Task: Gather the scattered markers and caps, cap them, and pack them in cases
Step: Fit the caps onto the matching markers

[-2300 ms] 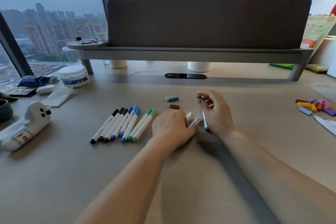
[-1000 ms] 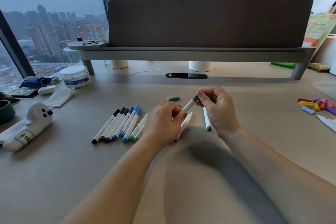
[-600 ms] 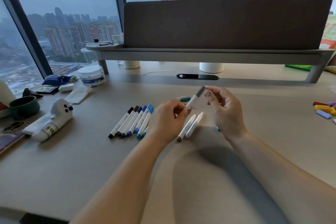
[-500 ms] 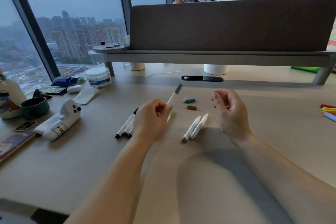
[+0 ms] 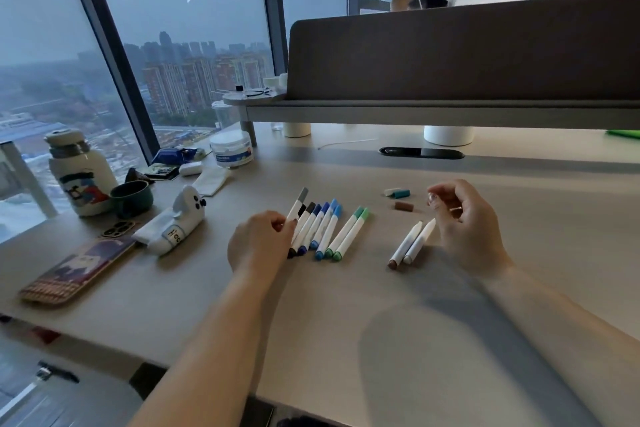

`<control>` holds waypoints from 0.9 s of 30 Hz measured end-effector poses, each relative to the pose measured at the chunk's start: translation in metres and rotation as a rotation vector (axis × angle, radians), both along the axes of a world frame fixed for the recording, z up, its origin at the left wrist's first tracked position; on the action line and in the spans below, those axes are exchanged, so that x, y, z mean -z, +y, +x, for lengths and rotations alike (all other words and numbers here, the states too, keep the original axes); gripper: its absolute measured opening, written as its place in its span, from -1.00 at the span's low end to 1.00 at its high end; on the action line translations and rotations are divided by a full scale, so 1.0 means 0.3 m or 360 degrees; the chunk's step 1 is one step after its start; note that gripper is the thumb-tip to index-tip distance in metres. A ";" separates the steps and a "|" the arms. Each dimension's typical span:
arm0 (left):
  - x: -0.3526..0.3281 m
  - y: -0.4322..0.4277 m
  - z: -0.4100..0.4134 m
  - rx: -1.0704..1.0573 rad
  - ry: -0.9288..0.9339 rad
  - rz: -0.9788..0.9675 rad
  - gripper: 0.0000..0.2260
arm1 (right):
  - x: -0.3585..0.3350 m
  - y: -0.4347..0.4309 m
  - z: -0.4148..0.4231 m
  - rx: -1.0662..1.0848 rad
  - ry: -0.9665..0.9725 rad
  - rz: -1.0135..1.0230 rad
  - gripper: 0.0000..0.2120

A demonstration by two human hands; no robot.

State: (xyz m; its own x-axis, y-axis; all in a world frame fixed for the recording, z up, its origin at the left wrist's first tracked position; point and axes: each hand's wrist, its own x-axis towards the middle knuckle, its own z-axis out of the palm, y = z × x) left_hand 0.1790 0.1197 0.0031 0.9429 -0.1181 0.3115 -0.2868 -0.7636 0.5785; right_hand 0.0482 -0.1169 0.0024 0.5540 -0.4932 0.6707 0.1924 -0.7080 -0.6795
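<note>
Left hand (image 5: 261,239) pinched on the white-barrelled marker with the grey cap (image 5: 298,205), setting it down at the window-side end of the row of capped white markers with black, blue and green caps (image 5: 325,230). Right hand (image 5: 464,222) loosely curled, fingers apart, nothing visibly in it, hovering just past the pair of uncapped white markers (image 5: 410,243) lying on the pale grey desk (image 5: 346,322).

Still loose, farther from the body than that uncapped pair: brown cap (image 5: 403,206), teal cap (image 5: 402,193), and a white cap (image 5: 392,191) touching the teal one. Only two bare markers in view for three caps, so possibly a third one tucked under the right hand. Can't tell.

Stuff that could go sideways, just guessing:
- Dropping the grey one at a slant onto the row and nudging its neighbours, round barrels, easy to roll apart.
- Grabbing the wrong cap for the brown-tailed marker, colours close together and small.
- Bare tips dragging on the desk and leaving ink.
- Flicking a cap toward the black cable slot (image 5: 420,152).

Plush white ghost-shaped pencil case (image 5: 173,227) sitting on the window side of the row, probably where everything ends up. Nothing packed yet.
</note>
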 end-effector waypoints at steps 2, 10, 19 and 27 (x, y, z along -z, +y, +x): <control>-0.001 0.007 0.014 -0.0037 0.0022 -0.0026 -0.80 | 0.004 -0.002 0.004 0.0005 -0.0012 -0.0019 -0.88; 0.014 0.018 0.053 -0.0113 0.0125 -0.0024 -0.79 | 0.013 -0.002 0.015 -0.0035 0.0021 -0.0062 -0.88; 0.009 0.000 0.038 -0.0108 0.0025 0.0030 -0.78 | 0.020 -0.008 0.021 -0.0032 0.0032 -0.0079 -0.90; 0.010 -0.040 0.019 -0.0046 -0.0057 0.0245 -0.84 | 0.022 -0.013 0.019 -0.0033 0.0033 -0.0101 -0.89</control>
State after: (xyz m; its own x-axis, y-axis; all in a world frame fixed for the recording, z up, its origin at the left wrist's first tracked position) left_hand 0.1847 0.1076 0.0000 0.9352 -0.1402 0.3252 -0.2819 -0.8506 0.4439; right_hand 0.0539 -0.1207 -0.0043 0.5776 -0.4385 0.6885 0.1937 -0.7457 -0.6375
